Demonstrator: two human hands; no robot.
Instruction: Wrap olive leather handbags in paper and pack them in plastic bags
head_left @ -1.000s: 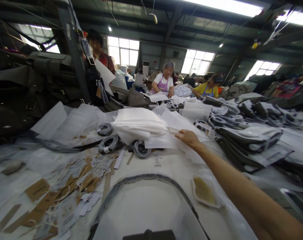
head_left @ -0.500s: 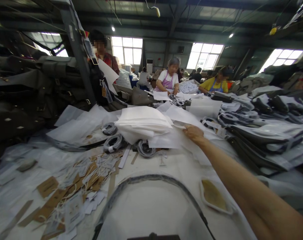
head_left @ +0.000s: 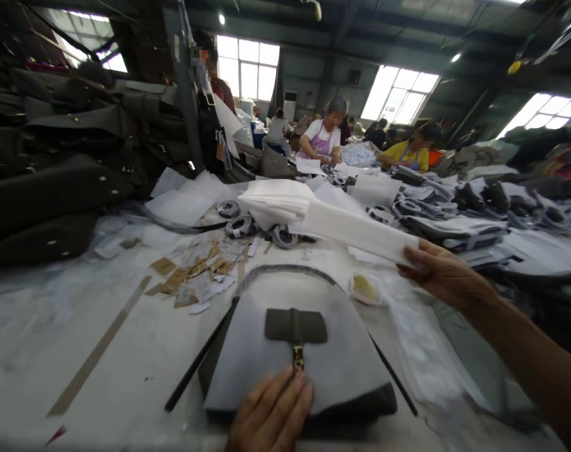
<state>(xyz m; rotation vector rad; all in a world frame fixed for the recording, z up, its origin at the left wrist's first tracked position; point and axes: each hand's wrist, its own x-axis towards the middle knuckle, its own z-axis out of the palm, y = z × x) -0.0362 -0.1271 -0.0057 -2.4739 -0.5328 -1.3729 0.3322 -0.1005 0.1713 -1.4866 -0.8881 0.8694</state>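
Observation:
My right hand (head_left: 436, 273) grips a white fabric sheet (head_left: 356, 231) by its near end, lifted off the table and stretching back to the left. My left hand (head_left: 271, 415) rests with fingers flat on a grey handbag (head_left: 266, 351) wrapped in white covering, just below its dark flap and brass clasp (head_left: 297, 326). The bag lies on the white table at the near centre, its dark strap (head_left: 198, 363) trailing to the left.
A stack of white sheets (head_left: 276, 199) and coiled straps (head_left: 238, 226) lie behind. Brown paper tags (head_left: 196, 276) scatter at left. Dark bags pile at left (head_left: 54, 188) and packed bags at right (head_left: 455, 223). Other people work at the far end (head_left: 320, 135).
My right hand has pulled a white sheet off the pile toward me and to the right. The view has dipped, bringing the bag's flap and my left hand into sight.

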